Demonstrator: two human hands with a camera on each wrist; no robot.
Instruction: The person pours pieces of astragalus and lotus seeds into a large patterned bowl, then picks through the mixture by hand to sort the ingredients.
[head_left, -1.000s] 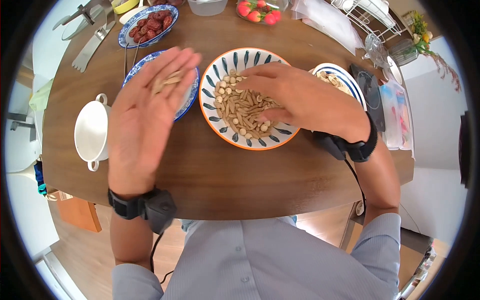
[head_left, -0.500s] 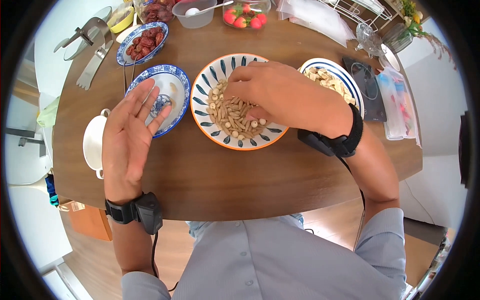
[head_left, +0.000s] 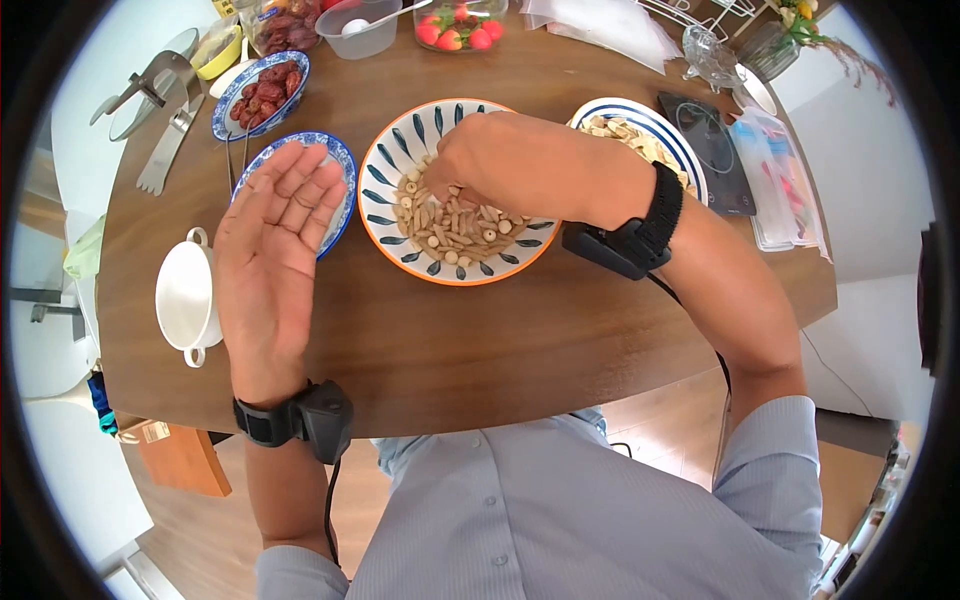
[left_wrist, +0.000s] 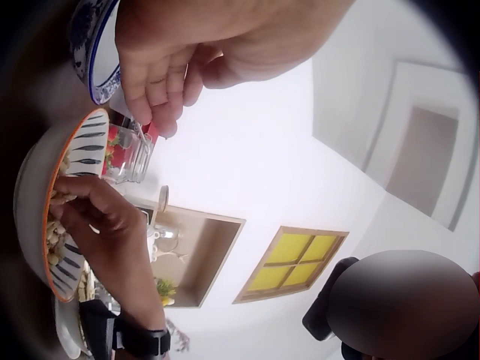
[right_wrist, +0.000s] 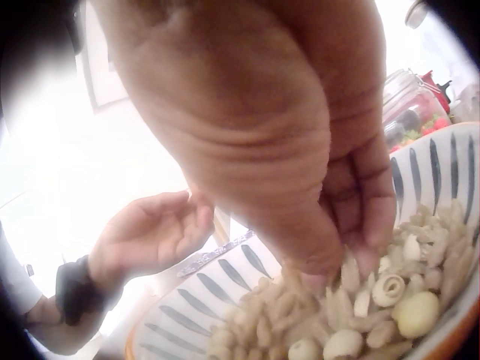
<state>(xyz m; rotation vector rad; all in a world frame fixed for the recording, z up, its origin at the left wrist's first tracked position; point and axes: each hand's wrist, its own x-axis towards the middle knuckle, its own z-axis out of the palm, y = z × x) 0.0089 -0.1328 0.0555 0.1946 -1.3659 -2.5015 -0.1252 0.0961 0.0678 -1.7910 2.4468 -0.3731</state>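
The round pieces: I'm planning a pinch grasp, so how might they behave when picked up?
The round pieces may roll, being nearly ball-shaped. They are probably light, looking small beside the fingers. Neighbours will likely shift, since everything lies loosely heaped in the bowl.

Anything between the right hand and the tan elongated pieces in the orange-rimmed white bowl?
Nothing visible. The right hand has its fingers down among the tan elongated pieces, inside the round orange-rimmed white bowl.
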